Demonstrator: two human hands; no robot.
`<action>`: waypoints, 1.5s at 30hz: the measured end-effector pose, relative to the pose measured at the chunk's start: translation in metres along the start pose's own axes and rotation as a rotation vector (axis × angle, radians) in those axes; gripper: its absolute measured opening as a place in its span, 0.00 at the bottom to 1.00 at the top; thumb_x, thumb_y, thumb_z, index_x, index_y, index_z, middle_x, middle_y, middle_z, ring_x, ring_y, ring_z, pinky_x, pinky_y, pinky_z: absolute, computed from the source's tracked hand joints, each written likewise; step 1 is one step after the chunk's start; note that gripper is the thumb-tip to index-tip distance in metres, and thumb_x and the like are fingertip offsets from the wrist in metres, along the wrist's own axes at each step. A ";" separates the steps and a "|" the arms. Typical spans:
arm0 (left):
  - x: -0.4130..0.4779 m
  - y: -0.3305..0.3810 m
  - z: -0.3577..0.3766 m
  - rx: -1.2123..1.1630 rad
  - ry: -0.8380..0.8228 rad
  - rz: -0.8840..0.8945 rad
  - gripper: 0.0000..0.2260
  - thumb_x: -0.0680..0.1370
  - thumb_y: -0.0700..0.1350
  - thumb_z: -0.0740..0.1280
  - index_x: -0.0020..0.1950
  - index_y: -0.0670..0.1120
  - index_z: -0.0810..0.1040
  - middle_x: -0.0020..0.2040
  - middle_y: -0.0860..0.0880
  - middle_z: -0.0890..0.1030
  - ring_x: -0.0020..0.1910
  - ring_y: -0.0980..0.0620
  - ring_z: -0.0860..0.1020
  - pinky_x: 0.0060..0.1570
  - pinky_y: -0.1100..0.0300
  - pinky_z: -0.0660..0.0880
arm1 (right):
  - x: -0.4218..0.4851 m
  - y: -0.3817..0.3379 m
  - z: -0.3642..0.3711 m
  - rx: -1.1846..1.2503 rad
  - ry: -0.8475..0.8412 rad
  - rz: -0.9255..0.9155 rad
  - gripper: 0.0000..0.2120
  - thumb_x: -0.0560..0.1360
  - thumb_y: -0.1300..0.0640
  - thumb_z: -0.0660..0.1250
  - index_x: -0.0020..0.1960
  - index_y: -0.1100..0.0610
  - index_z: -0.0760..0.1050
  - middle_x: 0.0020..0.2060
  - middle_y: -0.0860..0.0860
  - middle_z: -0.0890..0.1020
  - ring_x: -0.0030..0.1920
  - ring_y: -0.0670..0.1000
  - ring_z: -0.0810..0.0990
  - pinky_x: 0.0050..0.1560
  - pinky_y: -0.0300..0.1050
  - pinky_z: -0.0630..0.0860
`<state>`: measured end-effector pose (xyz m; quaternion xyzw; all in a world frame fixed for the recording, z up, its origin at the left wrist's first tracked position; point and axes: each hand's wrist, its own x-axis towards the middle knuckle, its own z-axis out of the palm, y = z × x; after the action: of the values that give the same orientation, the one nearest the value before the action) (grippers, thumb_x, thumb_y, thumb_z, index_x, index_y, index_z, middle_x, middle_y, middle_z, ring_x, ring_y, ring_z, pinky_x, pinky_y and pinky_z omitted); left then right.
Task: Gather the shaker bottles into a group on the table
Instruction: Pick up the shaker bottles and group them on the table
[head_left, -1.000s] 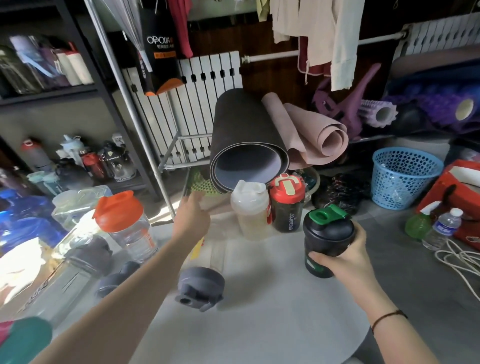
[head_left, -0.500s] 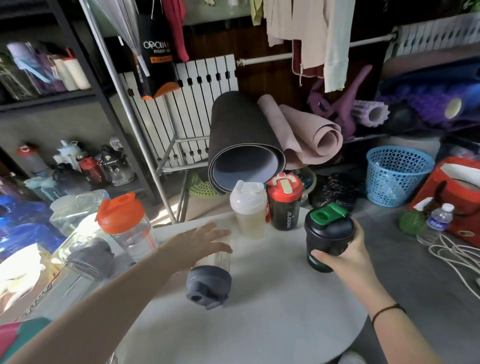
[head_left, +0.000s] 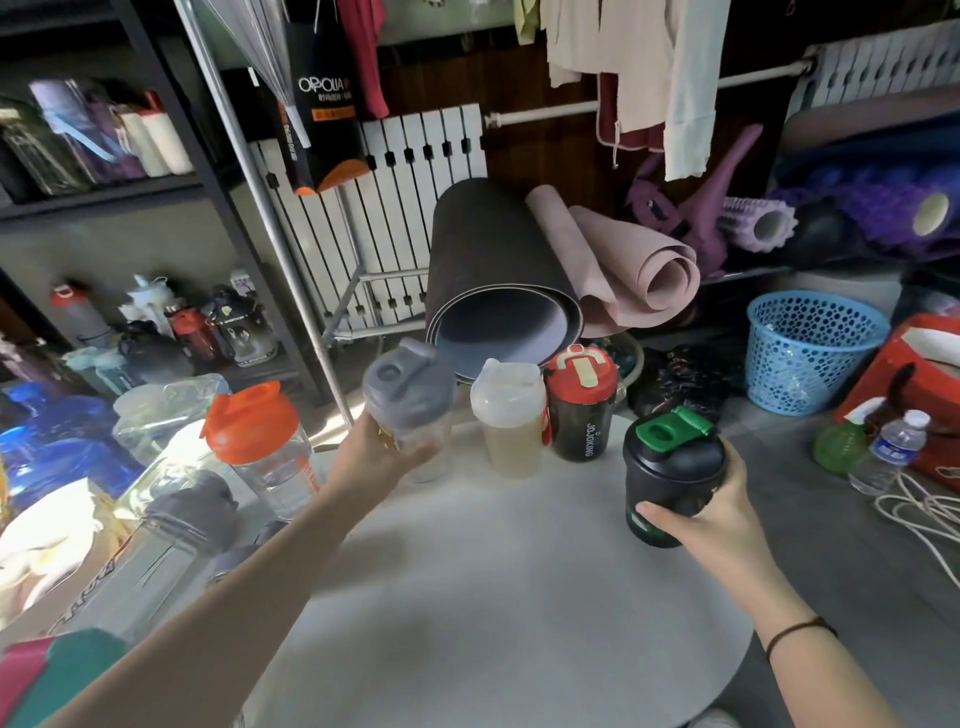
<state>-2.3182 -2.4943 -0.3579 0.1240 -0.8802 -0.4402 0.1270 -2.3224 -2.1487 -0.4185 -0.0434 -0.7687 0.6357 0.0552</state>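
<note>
Two shaker bottles are in my hands over the round white table (head_left: 493, 597). My left hand (head_left: 382, 457) is wrapped around the clear body of the grey-lidded shaker (head_left: 408, 410), fingers curled closed on its far side, thumb hidden from me; the grey lid sits above my knuckles and tips slightly toward me. I cannot tell whether its base touches the tabletop, since my hand covers it.

My right hand (head_left: 711, 514) grips the black shaker with the green flip cap (head_left: 670, 467). My thumb lies across the near lower wall and my fingers curl round the right side, just under the lid shoulder. The bottle stands upright at the table's right edge, the cap above and left of my fingertips.

Between my two hands, on the far side of the table, stand the cloudy white-lidded shaker (head_left: 509, 421) and the dark shaker with the red lid (head_left: 582, 410), side by side and touching or nearly so. The white one is just right of my left fingers; the red one is beyond and left of my right thumb.

Left of my left wrist, an orange-lidded clear shaker (head_left: 260, 441) stands well apart from that pair, with another grey-capped clear bottle (head_left: 171, 525) lying nearer my forearm.
</note>
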 end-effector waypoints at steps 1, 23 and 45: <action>0.004 0.000 0.002 -0.084 -0.007 -0.077 0.31 0.62 0.59 0.77 0.60 0.53 0.70 0.50 0.54 0.79 0.49 0.51 0.78 0.49 0.52 0.78 | 0.000 0.000 0.000 0.002 -0.001 -0.005 0.49 0.60 0.69 0.79 0.72 0.49 0.58 0.63 0.50 0.74 0.61 0.51 0.75 0.60 0.46 0.70; 0.019 -0.019 0.048 -0.111 0.089 -0.245 0.29 0.62 0.59 0.78 0.56 0.50 0.70 0.48 0.49 0.80 0.46 0.48 0.79 0.43 0.55 0.76 | 0.011 0.015 -0.002 -0.080 -0.015 0.020 0.42 0.59 0.64 0.81 0.67 0.45 0.65 0.59 0.48 0.78 0.60 0.51 0.78 0.59 0.48 0.72; -0.029 -0.026 0.062 -0.109 -0.132 -0.305 0.45 0.68 0.44 0.76 0.77 0.51 0.52 0.72 0.42 0.66 0.57 0.47 0.70 0.50 0.57 0.71 | 0.022 -0.010 -0.010 -0.104 -0.121 0.103 0.38 0.53 0.53 0.82 0.60 0.46 0.74 0.53 0.46 0.84 0.54 0.49 0.82 0.56 0.53 0.79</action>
<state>-2.3093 -2.4539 -0.4180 0.2197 -0.8324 -0.5088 0.0072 -2.3424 -2.1378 -0.4062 -0.0474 -0.7993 0.5985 -0.0266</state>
